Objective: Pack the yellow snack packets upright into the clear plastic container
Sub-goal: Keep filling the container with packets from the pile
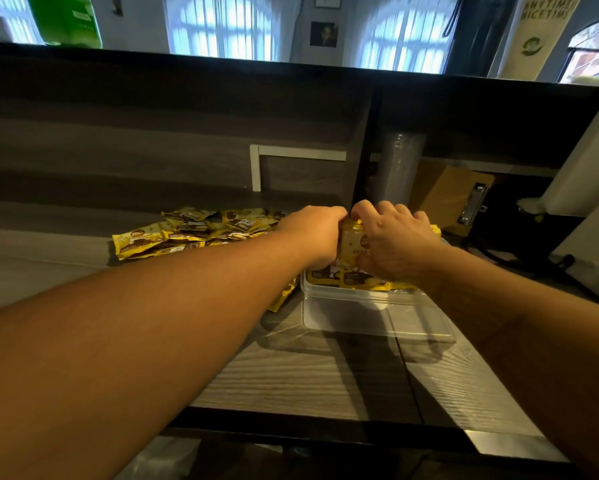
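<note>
We cannot see how many yellow snack packets (351, 249) the two hands grip, since the left hand (313, 233) and right hand (395, 242) cover most of the bundle and its print. The far wall of the clear plastic container (360, 317) is hidden behind the packets and wrists. Our forearms hide part of the table (308, 375). In the loose pile (194, 230), lower packets lie under others. The banner (540, 29) lettering is cut off at the top edge.

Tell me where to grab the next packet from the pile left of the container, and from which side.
Probably take the nearest packet at the left front corner of the pile. It lies flat with its edges free, so come down from above and pinch a short edge. Both the left hand and right hand are busy now.
</note>
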Available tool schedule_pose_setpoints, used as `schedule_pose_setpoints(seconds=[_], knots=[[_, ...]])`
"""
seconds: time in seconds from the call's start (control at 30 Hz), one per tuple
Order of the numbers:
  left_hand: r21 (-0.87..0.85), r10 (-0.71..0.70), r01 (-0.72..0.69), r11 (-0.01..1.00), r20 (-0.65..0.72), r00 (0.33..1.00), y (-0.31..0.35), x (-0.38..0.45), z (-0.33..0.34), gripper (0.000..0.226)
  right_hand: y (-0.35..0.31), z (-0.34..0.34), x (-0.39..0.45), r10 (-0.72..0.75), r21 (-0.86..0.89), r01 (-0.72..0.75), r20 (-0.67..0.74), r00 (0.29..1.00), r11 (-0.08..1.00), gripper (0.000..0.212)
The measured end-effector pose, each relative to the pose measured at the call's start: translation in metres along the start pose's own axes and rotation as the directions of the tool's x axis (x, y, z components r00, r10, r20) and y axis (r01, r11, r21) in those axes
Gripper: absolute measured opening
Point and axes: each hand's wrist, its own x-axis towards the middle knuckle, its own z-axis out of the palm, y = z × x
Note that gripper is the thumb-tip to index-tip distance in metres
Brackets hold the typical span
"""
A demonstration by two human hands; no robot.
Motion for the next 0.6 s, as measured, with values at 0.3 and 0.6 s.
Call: schedule_pose_setpoints(seconds=[0.3,0.6], knots=[[-0.309,-0.004,-0.027,0.951,-0.100,0.995,-0.014,-0.021,-0.010,0.071,-0.016,-0.024,-0.008,-0.056,0.010,0.056,-0.070,0.996,0.998,0.068],[-0.221,-0.153,0.098,0.970,-0.250,0.956,-0.099,-0.095,-0.029,0.061,-0.116,-0.048,-0.006,-0.237,0.048,0.248,-0.162,0.958,0.968,0.056]])
